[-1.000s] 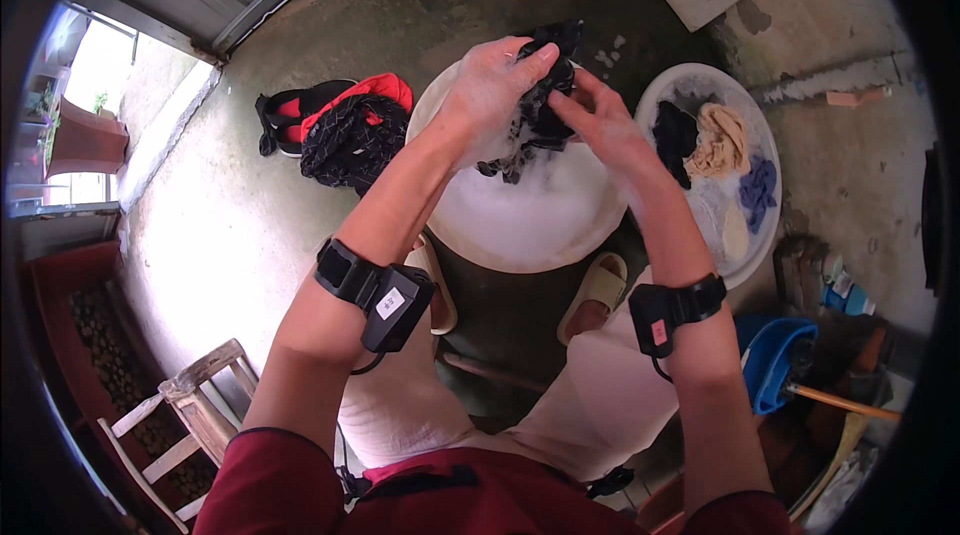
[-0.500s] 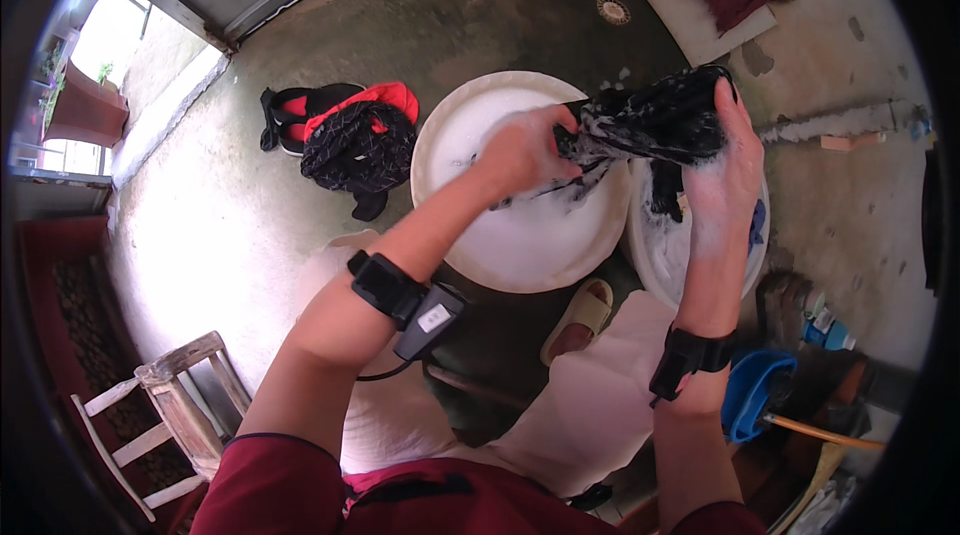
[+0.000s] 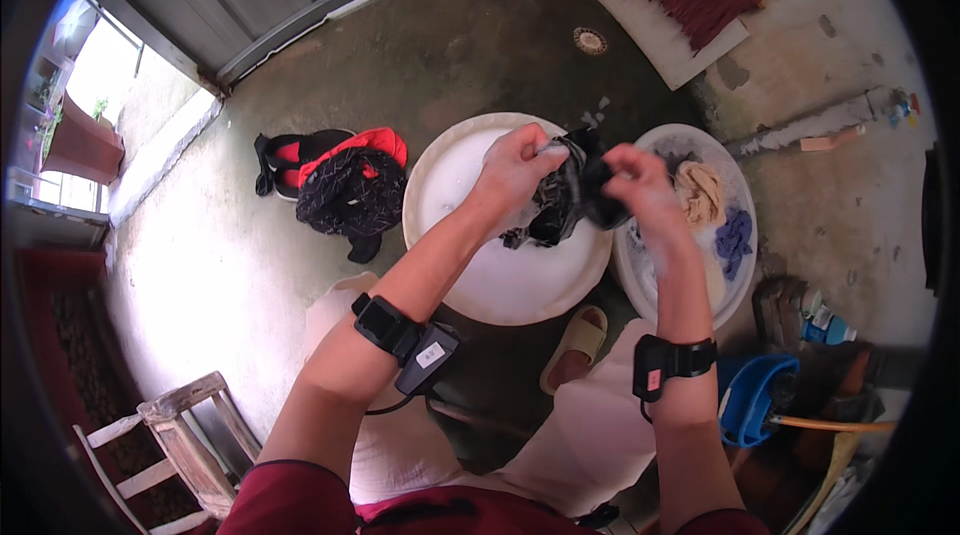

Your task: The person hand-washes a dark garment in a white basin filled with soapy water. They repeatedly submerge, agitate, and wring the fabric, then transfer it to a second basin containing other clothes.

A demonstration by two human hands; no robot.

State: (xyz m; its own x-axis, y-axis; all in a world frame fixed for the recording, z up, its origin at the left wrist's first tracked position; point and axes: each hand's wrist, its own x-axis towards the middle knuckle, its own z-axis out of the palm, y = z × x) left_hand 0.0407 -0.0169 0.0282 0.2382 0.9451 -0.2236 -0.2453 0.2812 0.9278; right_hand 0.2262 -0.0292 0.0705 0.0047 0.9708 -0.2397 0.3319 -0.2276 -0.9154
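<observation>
Seemingly over basin rim (image 3: 598, 268), black cloth (image 3: 561, 197) between left hand (image 3: 518, 170) and right hand (image 3: 645, 192).

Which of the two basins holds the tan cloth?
The right basin, the oval one: the tan cloth lies there beside a blue-purple cloth. The round left basin shows white suds beneath the black cloth.

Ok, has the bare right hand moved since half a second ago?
Yes, left: the bare right hand now sits closer to the round, cream-coloured basin of suds than before.
</observation>
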